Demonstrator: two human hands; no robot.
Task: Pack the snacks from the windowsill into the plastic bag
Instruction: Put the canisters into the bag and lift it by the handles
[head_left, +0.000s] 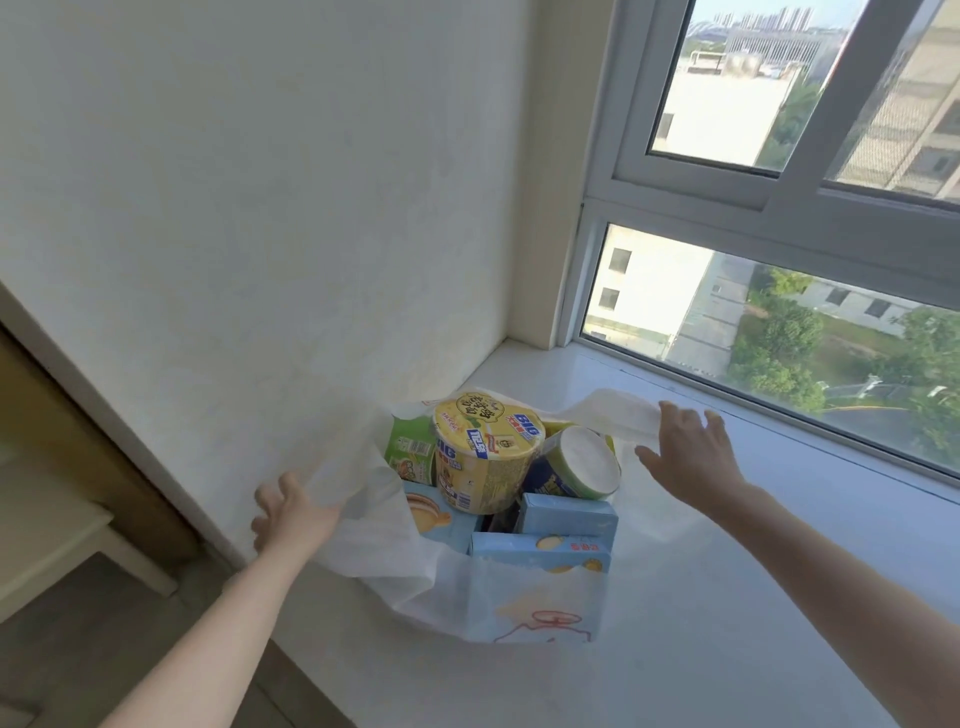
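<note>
- Reaching in from the lower left, the left hand (291, 512) holds the left edge of the plastic bag (395, 561). Its grip is bunched on the plastic, and the thumb is hidden beneath it.
- The plastic bag, white and translucent, stands open on the windowsill (727, 571), close to the wall.
- Inside at the left, a green packet (410, 449) stands upright against a yellow noodle cup (485, 452).
- The yellow noodle cup sits highest, lid up, resting on the light blue boxes (540, 553) that fill the near side.
- Just right of the cup, a green-rimmed tub (582, 465) lies tilted, its white lid facing the camera.
- The right hand (691, 457) hovers at the bag's right handle. Its grip is spread, with straight fingertips (670, 413) touching the plastic.
- The window (779, 338) runs behind on the right.
</note>
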